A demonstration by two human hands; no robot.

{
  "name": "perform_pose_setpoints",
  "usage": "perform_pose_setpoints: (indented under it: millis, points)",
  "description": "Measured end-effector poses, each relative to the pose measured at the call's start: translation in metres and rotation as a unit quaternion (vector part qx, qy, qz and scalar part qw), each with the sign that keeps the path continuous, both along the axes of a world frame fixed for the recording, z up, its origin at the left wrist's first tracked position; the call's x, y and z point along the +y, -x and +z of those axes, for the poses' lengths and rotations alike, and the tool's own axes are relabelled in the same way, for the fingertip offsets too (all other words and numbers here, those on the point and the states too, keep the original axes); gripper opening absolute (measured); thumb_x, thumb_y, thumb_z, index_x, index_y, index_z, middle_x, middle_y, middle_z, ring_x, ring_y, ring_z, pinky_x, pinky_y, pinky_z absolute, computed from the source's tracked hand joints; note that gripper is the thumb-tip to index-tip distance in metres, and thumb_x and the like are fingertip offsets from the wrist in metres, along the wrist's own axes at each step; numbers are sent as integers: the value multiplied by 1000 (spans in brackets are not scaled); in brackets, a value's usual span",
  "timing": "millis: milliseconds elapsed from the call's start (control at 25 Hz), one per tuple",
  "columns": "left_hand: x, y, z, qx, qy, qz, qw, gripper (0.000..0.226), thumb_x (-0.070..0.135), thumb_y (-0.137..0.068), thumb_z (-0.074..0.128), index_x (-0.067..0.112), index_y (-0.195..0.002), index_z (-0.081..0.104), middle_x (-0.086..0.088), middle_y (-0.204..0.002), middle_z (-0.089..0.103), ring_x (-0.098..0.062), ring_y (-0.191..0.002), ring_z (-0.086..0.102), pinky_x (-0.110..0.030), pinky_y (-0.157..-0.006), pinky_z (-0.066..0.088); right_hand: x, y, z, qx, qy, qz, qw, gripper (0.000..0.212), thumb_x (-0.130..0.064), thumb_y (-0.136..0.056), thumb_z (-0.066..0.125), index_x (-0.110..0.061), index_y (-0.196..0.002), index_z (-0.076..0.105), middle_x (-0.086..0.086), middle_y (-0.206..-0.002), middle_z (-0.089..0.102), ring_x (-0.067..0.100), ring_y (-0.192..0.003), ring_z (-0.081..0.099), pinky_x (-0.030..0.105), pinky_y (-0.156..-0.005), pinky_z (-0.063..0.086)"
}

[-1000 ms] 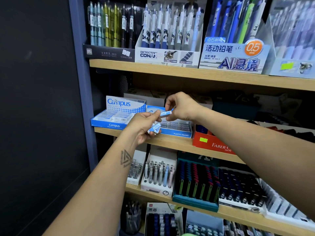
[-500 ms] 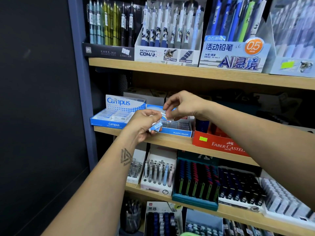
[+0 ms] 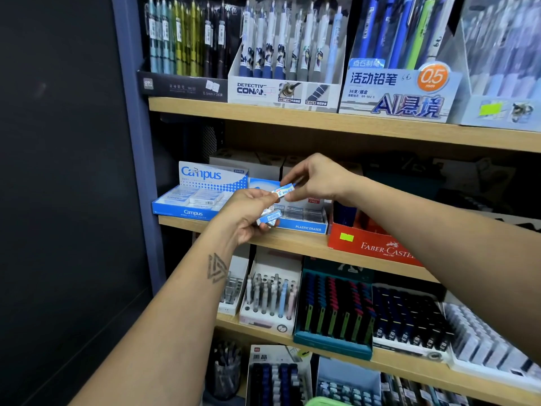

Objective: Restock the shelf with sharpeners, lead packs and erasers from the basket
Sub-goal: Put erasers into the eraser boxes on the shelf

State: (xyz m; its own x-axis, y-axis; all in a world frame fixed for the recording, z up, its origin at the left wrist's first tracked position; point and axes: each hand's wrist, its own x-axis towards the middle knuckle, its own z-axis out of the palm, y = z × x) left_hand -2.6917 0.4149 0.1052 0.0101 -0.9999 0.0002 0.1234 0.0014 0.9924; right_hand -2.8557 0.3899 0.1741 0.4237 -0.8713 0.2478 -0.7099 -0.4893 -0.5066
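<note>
My right hand (image 3: 316, 178) pinches a small blue-and-white eraser (image 3: 284, 191) by its right end, in front of the middle shelf. My left hand (image 3: 248, 215) touches the eraser's left end with its fingertips and grips another blue-and-white eraser (image 3: 270, 217) lower in its curled fingers. Both hands hover just above the blue plastic eraser display box (image 3: 307, 227) on the middle shelf (image 3: 292, 244). The basket shows only as a green sliver (image 3: 325, 402) at the bottom edge.
A blue Campus eraser box (image 3: 193, 197) stands left of the display box, a red Faber-Castell box (image 3: 371, 247) to its right. Pen displays fill the upper shelf (image 3: 322, 121); pencil and lead racks (image 3: 330, 312) fill the lower one. A dark wall panel lies at the left.
My right hand has drawn an eraser up and right from my left hand's bundle, then held it close above the display box. The left hand stays roughly in place.
</note>
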Motion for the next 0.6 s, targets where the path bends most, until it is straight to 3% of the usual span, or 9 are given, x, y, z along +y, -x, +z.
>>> perform_pose_setpoints:
  millis: [80,160,240,360,600]
  points:
    - [-1,1,0,5,-2,-10,1000,25,16,-96,66,-1,-114,64,-12,-76,61,-21,-47,63,-15,-33,32,0,-2,2,116,95,25,988,29,-18,-80,83,-16,-108,75,-7,-97,68,4,-82,61,7,-63,44]
    - [1,3,0,12,-12,-20,1000,25,16,-95,67,2,-114,63,-12,-77,62,-20,-48,63,-15,-33,33,-1,-2,6,181,116,3,977,27,-23,-81,82,-15,-107,75,-2,-101,68,9,-85,63,9,-63,47]
    - [0,2,0,9,-15,-8,1000,24,15,-94,67,3,-114,62,-13,-81,64,-19,-47,63,-16,-33,35,-5,-2,11,243,75,-66,965,22,-24,-81,82,-16,-100,73,2,-100,69,14,-87,66,20,-67,52]
    - [-4,0,-2,-14,-11,12,1000,26,15,-94,68,3,-116,62,-14,-87,66,-19,-46,63,-17,-33,36,-7,-2,13,351,-2,-88,932,15,-20,-81,82,-18,-92,72,-1,-99,68,11,-83,62,20,-61,49]
    - [-4,2,-2,-26,-8,15,1000,24,15,-93,69,4,-114,64,-10,-88,68,-19,-48,65,-17,-34,37,-10,-10,9,375,-72,-74,921,12,-9,-81,79,-15,-88,72,2,-96,72,18,-91,69,22,-64,54]
